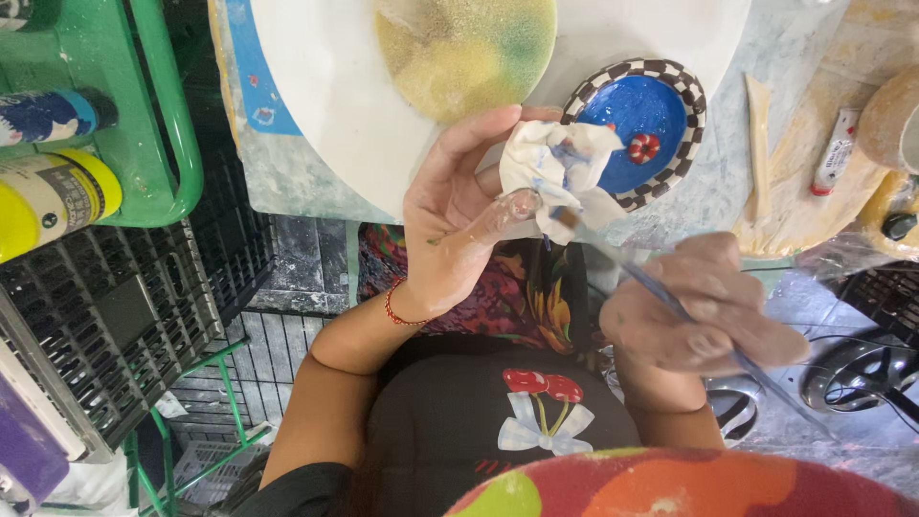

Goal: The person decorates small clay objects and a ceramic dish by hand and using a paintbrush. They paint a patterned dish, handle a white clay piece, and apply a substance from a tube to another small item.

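Note:
My left hand [458, 222] holds a crumpled white paper towel [555, 172] smeared with blue paint, pinched between thumb and fingers. My right hand [704, 306], blurred by motion, grips a thin paintbrush [670, 299] whose tip rests against the towel. Just behind the towel sits a small ceramic dish [661, 96] with a blue inside, a black-and-white checkered rim and a red-and-white spot. It lies at the edge of a round white board [335, 86].
A yellow-green sponge [464, 48] lies on the white board. A wooden tool [759, 144] and a small paint tube [835, 153] lie to the right. At left are a green cart [153, 144] with paint bottles [48, 196] and black plastic crates [115, 325].

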